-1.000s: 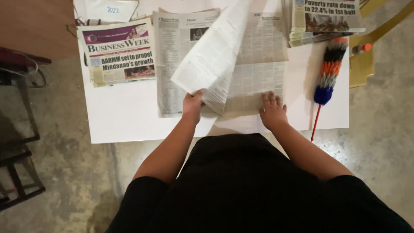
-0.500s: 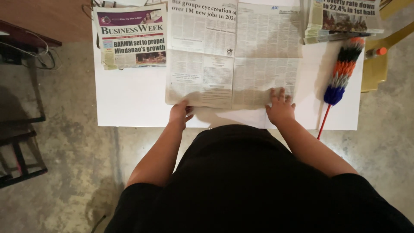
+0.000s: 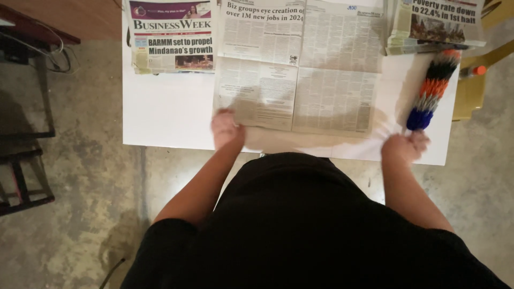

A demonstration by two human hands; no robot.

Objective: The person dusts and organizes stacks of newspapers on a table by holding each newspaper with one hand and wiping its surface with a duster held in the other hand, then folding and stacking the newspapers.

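On the far left of the white desk (image 3: 160, 118) I see a folded newspaper (image 3: 172, 36). My left hand (image 3: 226, 127) presses flat on the near left corner of the open newspaper (image 3: 300, 69). My right hand (image 3: 405, 145) has its grip closed on the striped duster (image 3: 431, 91) at the near right.

White desk on bare concrete
Stained grey floor (image 3: 80, 214); dark metal frame (image 3: 27, 176) at left, white desk (image 3: 166, 118) far
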